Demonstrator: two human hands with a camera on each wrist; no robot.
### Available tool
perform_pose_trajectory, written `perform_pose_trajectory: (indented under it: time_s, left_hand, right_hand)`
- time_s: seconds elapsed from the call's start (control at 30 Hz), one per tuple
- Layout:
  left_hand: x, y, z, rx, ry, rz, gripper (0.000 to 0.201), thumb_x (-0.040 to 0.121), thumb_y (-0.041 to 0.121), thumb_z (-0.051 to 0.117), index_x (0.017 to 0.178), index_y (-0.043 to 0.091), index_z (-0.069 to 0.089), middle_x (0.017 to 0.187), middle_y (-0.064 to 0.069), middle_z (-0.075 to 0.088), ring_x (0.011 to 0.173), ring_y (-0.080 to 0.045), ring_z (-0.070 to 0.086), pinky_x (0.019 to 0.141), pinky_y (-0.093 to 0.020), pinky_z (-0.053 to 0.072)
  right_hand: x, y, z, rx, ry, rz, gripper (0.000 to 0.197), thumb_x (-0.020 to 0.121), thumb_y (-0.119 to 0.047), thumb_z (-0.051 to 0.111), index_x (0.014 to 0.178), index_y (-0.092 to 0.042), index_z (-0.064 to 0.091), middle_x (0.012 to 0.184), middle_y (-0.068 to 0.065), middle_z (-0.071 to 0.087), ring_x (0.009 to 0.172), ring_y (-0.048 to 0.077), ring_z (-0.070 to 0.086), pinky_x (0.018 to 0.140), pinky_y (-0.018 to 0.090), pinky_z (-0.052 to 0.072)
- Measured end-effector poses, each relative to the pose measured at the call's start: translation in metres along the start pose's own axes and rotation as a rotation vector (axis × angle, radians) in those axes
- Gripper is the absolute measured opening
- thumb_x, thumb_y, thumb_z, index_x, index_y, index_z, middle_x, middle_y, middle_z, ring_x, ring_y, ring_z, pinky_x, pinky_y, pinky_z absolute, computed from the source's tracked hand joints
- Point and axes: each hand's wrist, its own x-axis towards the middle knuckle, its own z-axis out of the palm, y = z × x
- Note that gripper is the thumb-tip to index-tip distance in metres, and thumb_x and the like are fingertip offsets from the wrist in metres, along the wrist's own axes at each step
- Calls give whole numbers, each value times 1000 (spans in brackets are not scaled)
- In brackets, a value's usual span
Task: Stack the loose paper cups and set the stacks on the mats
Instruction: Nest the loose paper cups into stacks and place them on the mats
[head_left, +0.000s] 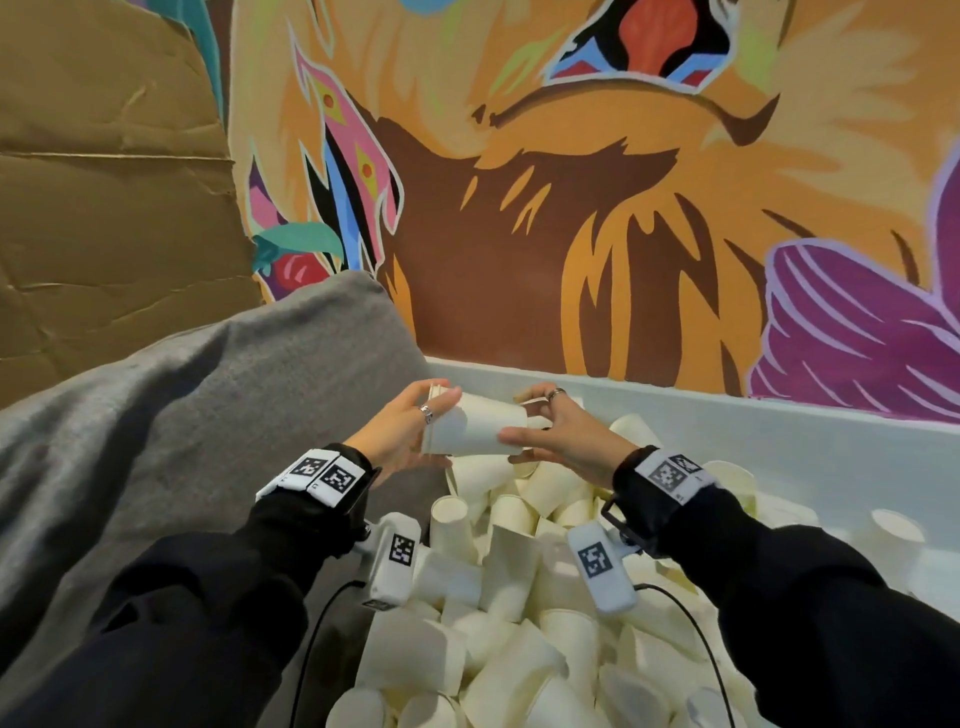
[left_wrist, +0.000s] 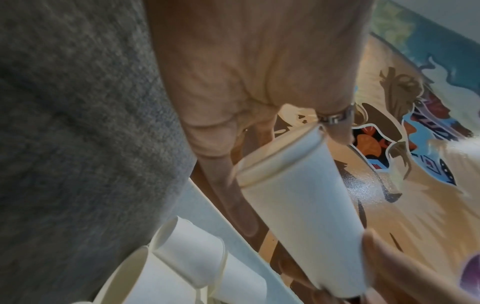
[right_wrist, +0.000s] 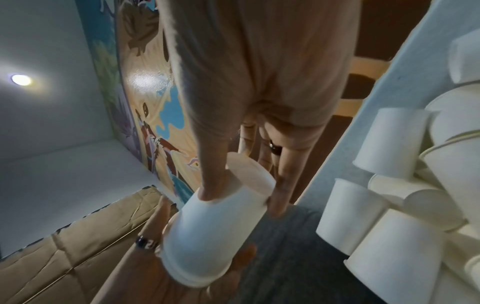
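cups (head_left: 475, 426) nested sideways; left hand (head_left: 397, 434), right hand (head_left: 563, 441) holding

Paper cups (head_left: 475, 428): matt white paper, smooth, rolled rims. Blanket (head_left: 208, 395): grey cloth, fuzzy nap. Cardboard (head_left: 104, 182): brown, creased, matt. Mural wall (head_left: 571, 208): painted, slightly glossy. Ring (head_left: 426, 413): shiny metal. Bin wall (head_left: 727, 421): smooth, pale, matt.

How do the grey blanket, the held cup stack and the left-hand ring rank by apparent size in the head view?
1. grey blanket, by far the largest.
2. held cup stack, gripped by the left hand and right hand.
3. left-hand ring, smallest.
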Motion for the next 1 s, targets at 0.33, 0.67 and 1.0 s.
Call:
perform_pose_trajectory:
  time_s: [0.33, 0.67, 1.0]
  left_hand:
    - [16, -4, -31, 61, 187, 127, 44, 83, 18, 70, 120, 24, 47, 110, -6, 55, 97, -26, 59, 77, -43, 56]
    - [25, -9, -35, 75, 228, 130, 46, 81, 21, 72, 119, 27, 47, 119, -10, 53, 102, -28, 58, 73, -40, 58]
    - [31, -1, -26, 9, 231, 175, 46, 83, 21, 70, 120, 26, 45, 123, -11, 51, 104, -26, 56, 71, -36, 57]
  right_hand:
    - [6, 54, 0, -861, -261, 255, 26, 87, -36, 63, 100, -16, 51, 113, 5, 60, 81, 14, 54, 72, 25, 45]
    - [15, 77, 13, -1084, -203, 78, 33, 80, -4, 60, 66, -25, 39, 86, 3, 59, 75, 22, 60, 64, 21, 45]
    - [13, 30, -22, -534, 215, -134, 36, 87, -23, 64, 80, -24, 29, 79, -3, 36, 69, 13, 36, 67, 28, 34]
